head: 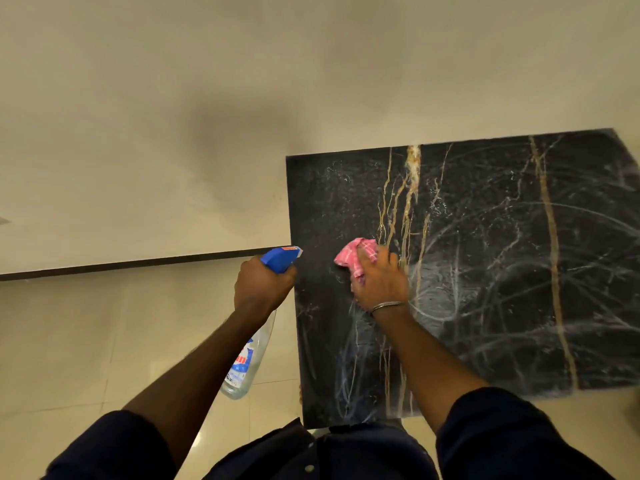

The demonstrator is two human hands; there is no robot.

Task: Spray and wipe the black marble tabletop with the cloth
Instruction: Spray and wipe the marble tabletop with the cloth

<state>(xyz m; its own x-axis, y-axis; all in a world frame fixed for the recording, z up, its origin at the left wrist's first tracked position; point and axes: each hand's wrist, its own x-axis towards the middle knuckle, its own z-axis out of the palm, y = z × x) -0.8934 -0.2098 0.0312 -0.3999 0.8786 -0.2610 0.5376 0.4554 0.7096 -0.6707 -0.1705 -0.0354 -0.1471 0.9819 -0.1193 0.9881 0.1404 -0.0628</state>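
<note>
Cream wall (173, 98) fills the top of the view, and a shiny cream floor (86, 341) lies below it. A thin dark strip (138, 263) runs where the wall meets the floor. On the right sits the black tabletop (485, 237). It has gold lines and thin white lines in the stone. Pale swirly marks and small white specks cover much of it.

A person leans over the near edge of the tabletop, with both arms reaching out in dark sleeves (502, 434).

The left hand (261, 287) holds a spray bottle (247, 362). Its fingers are curled tight round the neck, under the blue top (280, 259). The bottle is clear with a blue and red label, and it hangs down over the floor, just beside the left edge of the tabletop. The tip of the blue top points at that left edge.

The right hand (381, 282) presses a pink cloth (353, 254) onto the tabletop. Its fingers are curled over the cloth and bunch it up. The cloth lies near the left edge, about halfway between the far edge and the near edge. It sticks out past the fingers on the left. A thin metal bracelet (388, 305) sits on the right wrist. The hand looks a bit blurry.
</note>
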